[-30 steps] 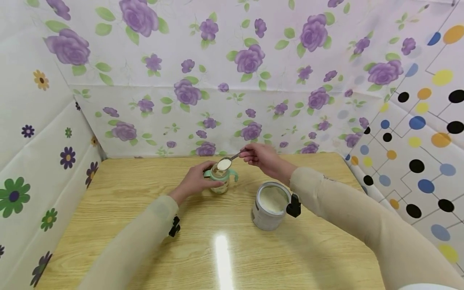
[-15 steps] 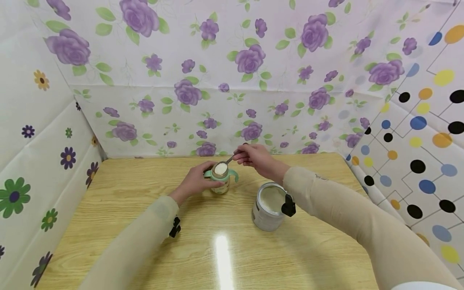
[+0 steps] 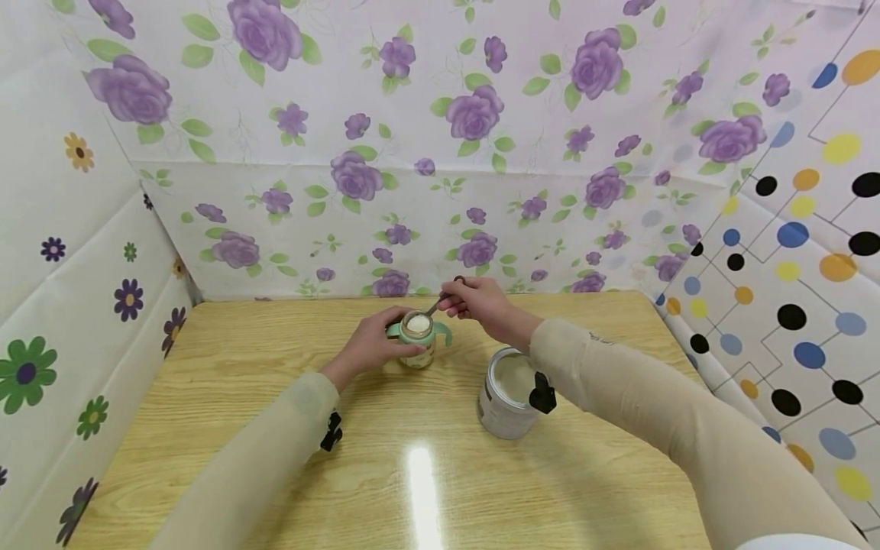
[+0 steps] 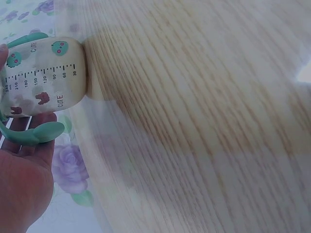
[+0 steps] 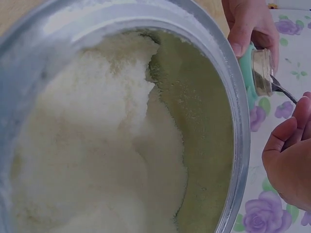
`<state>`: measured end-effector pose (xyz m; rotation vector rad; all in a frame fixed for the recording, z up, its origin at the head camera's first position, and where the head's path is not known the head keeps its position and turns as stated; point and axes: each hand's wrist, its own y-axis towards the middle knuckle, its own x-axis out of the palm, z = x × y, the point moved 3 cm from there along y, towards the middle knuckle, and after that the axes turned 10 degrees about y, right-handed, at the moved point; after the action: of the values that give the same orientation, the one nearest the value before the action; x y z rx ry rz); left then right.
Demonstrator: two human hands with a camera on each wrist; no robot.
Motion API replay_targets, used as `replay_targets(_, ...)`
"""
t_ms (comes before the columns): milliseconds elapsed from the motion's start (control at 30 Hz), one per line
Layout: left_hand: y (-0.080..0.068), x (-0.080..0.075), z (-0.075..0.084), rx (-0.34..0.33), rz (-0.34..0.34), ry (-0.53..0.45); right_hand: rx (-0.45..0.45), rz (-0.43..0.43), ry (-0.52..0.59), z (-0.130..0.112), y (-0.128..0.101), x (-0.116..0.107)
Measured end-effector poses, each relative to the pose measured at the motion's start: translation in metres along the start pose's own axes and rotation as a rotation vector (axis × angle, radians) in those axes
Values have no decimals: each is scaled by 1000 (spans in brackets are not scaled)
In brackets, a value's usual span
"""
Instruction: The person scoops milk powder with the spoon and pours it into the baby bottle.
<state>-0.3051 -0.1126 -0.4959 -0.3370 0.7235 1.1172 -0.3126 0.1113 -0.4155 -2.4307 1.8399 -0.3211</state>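
Observation:
A baby bottle [image 4: 43, 73] with green side handles and a printed millilitre scale stands uncapped on the table. My left hand [image 3: 374, 341] grips it round the side, fingers behind and thumb in front. With my right hand [image 3: 481, 304] I pinch the handle of a dark spoon [image 3: 436, 306], tilted down into the bottle mouth. White powder [image 3: 418, 324] shows at the mouth; how much still lies on the spoon I cannot tell. In the right wrist view the spoon [image 5: 283, 89] enters the bottle's clear neck [image 5: 263, 72].
An open metal can [image 3: 507, 416] of pale powder [image 5: 87, 126] stands right of the bottle, under my right forearm. Behind the wooden table [image 3: 275, 458] rises a flowered cloth wall [image 3: 426, 206]; patterned cloth walls also stand at left and right.
The spoon with its heap of powder has moved left and down from above the bottle's rim into its mouth. My right hand came along with it; the left hand and bottle stayed put.

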Motion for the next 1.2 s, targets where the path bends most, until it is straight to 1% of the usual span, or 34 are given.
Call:
replay_targets(200, 0, 0, 0, 1, 0, -4, -31, 30, -62, 4, 4, 3)
replay_targets(400, -1, 0, -1, -3, -5, -15, -48, 36, -113, 4, 5, 5)
replay_targets(733, 0, 1, -3, 15, 1, -5, -107, 7, -209, 1, 1, 11)
replay_targets(900, 0, 2, -3, 15, -1, -6, -121, -15, -248, 0, -1, 12)
replay_targets(967, 0, 2, -2, 15, -1, -2, -131, -30, -284, 0, -1, 12)
replay_targets(1133, -1, 1, -2, 15, 2, 12, -188, -80, -429, -3, -4, 13)
replay_targets(1200, -1, 1, -1, 17, 4, 14, -207, -91, -460, -4, -4, 13)
